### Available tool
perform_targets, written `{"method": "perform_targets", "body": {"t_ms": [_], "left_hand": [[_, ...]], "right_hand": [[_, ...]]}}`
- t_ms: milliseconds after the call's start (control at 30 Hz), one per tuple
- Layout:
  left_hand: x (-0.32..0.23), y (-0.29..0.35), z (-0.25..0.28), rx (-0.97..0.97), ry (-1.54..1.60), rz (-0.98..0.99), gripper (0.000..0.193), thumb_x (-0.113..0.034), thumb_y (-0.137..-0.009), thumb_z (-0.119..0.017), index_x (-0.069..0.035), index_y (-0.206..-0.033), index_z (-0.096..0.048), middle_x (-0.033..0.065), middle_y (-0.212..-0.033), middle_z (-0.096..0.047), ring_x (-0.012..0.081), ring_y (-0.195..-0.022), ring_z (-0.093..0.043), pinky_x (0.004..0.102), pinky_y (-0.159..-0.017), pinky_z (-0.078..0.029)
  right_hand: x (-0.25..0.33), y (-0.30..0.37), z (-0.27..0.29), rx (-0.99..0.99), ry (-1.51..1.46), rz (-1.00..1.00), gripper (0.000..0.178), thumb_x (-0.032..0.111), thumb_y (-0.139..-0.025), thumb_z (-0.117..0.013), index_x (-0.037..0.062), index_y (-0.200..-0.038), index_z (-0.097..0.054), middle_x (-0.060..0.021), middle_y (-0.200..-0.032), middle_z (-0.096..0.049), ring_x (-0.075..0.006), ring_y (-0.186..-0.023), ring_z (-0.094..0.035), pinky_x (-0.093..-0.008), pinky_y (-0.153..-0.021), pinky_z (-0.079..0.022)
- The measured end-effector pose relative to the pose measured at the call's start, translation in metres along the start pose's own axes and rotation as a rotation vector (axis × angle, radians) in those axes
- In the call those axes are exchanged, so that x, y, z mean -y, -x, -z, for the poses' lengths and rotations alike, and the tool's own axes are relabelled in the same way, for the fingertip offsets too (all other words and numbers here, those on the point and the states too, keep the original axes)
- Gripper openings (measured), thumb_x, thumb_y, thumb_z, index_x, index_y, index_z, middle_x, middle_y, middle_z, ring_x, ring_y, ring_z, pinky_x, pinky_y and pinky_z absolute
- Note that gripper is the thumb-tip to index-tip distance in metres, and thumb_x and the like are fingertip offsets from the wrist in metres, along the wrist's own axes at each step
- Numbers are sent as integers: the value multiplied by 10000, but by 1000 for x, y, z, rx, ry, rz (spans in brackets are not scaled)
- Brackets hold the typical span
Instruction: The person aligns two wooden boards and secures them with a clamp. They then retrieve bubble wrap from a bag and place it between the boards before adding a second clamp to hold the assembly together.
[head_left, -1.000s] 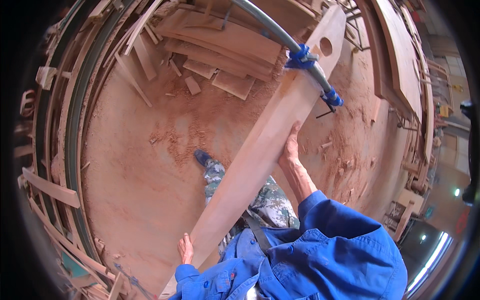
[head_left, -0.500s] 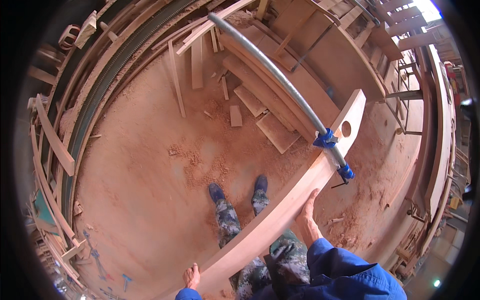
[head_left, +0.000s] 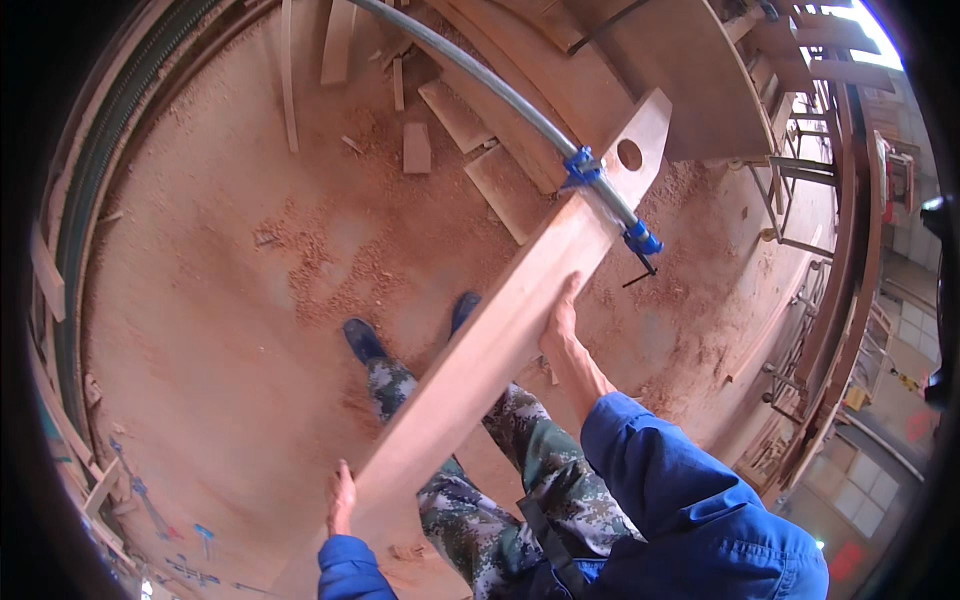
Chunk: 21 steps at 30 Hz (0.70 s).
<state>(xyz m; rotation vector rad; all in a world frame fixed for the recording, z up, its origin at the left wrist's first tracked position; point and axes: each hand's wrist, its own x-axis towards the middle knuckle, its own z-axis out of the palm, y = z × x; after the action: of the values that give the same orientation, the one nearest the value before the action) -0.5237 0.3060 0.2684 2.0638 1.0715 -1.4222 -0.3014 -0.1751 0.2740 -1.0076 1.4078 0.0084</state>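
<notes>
Both hands hold a clamped plank, seemingly above sawdust.

Worker wore bright blue jacket, long sleeves ending at wrists, cuffs plain. Left hand and right hand were bare, no gloves. Trousers were green-grey camouflage print. Shoes were dark blue, dusty. Dark strap ran across hip.
</notes>
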Motion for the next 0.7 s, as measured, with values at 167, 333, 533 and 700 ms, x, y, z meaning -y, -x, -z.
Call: {"method": "perform_targets", "body": {"t_ms": [167,333,533,700], "left_hand": [[-47,-80,3,17,-21,-123,842,-651,-958,-274,38,-1419,-422,258,-1470,-408,384,-1369,-391,432,-1143,-295],[-60,-193,-5,36,-74,-137,820,-634,-961,-261,33,-1393,-462,252,-1424,-470,389,-1332,-441,458,-1112,-335],[-119,-294,-13,2,-79,-277,767,-601,-967,-290,51,-1197,-621,270,-1223,-616,401,-1162,-569,468,-1015,-400],[-148,-344,-2,-1,-70,-301,792,-612,-970,-282,69,-1215,-603,274,-1224,-614,383,-1172,-569,450,-1014,-404]], "right_hand": [[-19,-60,-33,58,38,51,1127,877,-765,-409,5,-1476,-338,-176,-1477,-431,-326,-1337,-436,-468,-1141,-308],[-30,-115,-69,154,37,76,1125,895,-750,-395,68,-1506,-301,-113,-1528,-374,-301,-1379,-380,-477,-1141,-292],[-33,-163,-71,219,-20,187,1090,901,-747,-384,127,-1511,-305,-88,-1557,-325,-289,-1411,-323,-501,-1146,-267],[-29,-174,-82,147,-7,126,1071,900,-754,-373,158,-1520,-278,-61,-1573,-286,-291,-1429,-276,-538,-1142,-237]]}}
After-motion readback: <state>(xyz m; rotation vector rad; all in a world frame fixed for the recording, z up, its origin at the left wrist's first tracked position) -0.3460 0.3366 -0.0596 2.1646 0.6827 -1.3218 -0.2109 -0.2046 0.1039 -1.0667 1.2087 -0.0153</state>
